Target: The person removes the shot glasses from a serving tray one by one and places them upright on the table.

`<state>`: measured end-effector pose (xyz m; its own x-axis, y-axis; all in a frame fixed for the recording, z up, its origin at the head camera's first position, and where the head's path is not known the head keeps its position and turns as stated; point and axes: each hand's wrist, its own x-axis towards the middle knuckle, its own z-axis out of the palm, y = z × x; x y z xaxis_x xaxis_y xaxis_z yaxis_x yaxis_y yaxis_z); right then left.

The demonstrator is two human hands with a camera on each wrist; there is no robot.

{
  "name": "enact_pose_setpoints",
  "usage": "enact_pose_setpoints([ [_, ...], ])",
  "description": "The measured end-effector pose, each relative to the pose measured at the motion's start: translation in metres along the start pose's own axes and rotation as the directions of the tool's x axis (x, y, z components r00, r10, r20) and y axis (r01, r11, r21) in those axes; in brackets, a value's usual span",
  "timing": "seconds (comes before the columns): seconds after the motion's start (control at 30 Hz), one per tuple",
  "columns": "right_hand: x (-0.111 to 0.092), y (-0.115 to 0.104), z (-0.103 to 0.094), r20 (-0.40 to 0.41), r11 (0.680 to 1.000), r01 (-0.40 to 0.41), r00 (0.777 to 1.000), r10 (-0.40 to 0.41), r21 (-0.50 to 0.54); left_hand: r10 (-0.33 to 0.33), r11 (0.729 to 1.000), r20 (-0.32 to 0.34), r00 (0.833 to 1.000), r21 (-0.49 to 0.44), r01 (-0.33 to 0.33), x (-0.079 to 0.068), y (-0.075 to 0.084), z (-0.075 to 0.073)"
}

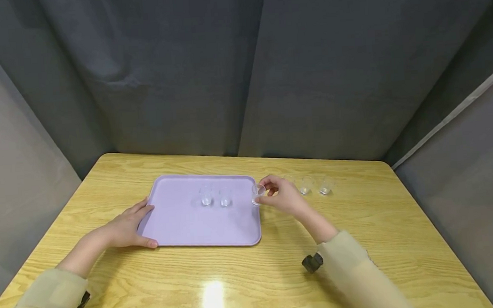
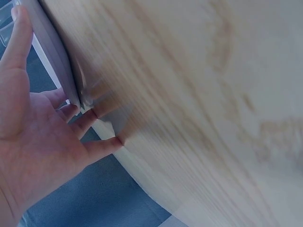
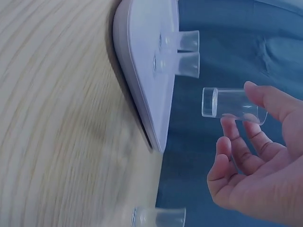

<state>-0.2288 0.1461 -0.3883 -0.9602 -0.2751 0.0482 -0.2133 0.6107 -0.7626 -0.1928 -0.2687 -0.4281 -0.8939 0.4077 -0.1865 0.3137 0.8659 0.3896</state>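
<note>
A lilac tray lies on the table with two clear shot glasses standing on it, one shot glass left of another shot glass. My left hand rests against the tray's left end, fingers spread along the edge and thumb by the front rim. Between thumb and fingertips, my right hand pinches a third shot glass. That glass is held upright above the tray's right edge, its thick base clear of the tray in the right wrist view.
Right of the tray, more shot glasses stand in a row on the wooden table, among them one shot glass and an outer shot glass. Dark grey curtains hang behind the table's far edge, lighter ones at the sides.
</note>
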Motion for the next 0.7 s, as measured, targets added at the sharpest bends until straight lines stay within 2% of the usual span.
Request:
enact_pose_setpoints([
  [0.37, -0.022, 0.012, -0.028, -0.063, 1.000, -0.013, 0.998, 0.014, 0.011, 0.004, 1.000, -0.001, 1.000, -0.009, -0.004, -0.001, -0.002, 0.002],
  [0.5, -0.029, 0.018, -0.034, -0.089, 1.000, -0.009, 0.996, 0.011, 0.028, -0.004, 1.000, 0.009, 1.000, -0.015, 0.004, -0.001, -0.003, 0.003],
  [0.7, -0.037, 0.029, -0.037, -0.123, 0.999, -0.051, 0.991, 0.052, 0.011, -0.005, 1.000, 0.007, 1.000, -0.013, 0.005, -0.001, -0.006, 0.004],
])
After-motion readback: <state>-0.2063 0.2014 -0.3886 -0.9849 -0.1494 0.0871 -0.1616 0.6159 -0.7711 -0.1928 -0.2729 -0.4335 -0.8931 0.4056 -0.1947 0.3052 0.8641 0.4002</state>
